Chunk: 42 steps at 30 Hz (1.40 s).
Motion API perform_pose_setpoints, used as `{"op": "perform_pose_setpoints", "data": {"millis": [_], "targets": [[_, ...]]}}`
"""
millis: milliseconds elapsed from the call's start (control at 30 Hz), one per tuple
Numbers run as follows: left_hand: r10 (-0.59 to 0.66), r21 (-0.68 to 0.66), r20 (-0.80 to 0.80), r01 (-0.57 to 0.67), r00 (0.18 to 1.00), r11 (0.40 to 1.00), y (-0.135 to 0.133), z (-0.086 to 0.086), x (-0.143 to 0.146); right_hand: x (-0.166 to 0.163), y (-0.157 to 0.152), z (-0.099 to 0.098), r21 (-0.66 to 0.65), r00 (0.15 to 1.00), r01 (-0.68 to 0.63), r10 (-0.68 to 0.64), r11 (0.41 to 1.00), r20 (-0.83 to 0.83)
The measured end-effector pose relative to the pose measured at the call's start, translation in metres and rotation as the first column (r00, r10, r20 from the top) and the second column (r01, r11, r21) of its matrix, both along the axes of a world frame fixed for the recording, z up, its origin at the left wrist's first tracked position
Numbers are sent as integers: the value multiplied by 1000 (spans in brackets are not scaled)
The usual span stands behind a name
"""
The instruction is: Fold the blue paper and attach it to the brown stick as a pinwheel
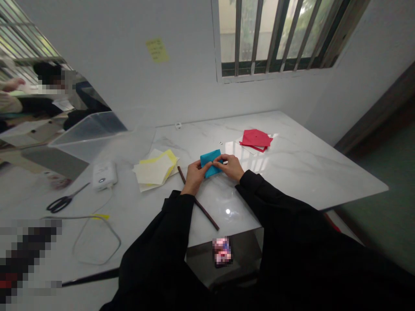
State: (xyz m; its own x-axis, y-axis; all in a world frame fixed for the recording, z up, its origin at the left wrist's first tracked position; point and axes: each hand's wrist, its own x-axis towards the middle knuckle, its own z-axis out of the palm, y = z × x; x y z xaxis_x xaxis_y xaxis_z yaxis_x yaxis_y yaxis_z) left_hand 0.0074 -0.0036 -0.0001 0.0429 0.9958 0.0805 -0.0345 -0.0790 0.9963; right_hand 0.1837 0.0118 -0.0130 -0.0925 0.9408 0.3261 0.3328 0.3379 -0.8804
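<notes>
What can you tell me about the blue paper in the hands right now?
The blue paper is a small bright teal sheet, looks like thin craft paper, apparently folded. It sits low over the white marble table, pinched at its near edge by the left hand and right hand, whose fingertips meet.

1. My left hand [194,175] and right hand [231,166] cover the near edge of the folded blue paper square [210,162].
2. My left wrist hides part of the thin dark brown stick [202,209].
3. The writing on the far yellow sticky note [157,49] is too small to read.
</notes>
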Motion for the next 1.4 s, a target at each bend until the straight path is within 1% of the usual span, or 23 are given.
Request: {"op": "perform_pose_setpoints", "data": {"millis": [133, 300, 433, 633, 867, 1067, 1267, 1400], "targets": [[-7, -10, 14, 7, 1000, 1000, 1, -2, 0, -1, 0, -1, 1, 999, -11, 11, 1000, -52], [-4, -27, 26, 5, 1000, 1000, 1, -2, 1, -2, -3, -1, 46, 981, -39, 47, 998, -188], [1, -37, 40, 0, 999, 999, -1, 1, 2, -2, -3, -1, 3, 962, -101, 98, 995, -256], [-5, -49, 42, 7, 999, 999, -2, 3, 2, -2, 5, -8, 7, 953, -135, 132, 991, -273], [-45, -56, 58, 49, 997, 997, -2, 2, 0, -2, 8, -10, -1, 958, -122, 118, 993, -263], [-21, -21, 1, 21, 1000, 1000, -1, -1, -3, -1, 8, -9, 31, 962, -124, 128, 992, -242], [-22, -14, -12, 22, 1000, 1000, -2, 1, -3, 1, 9, -8, -9, 960, -172, 166, 985, -227], [9, 26, -22, -8, 1000, 1000, -2, 1, -3, 0, 8, -7, -18, 957, -169, 160, 985, -242]]}}
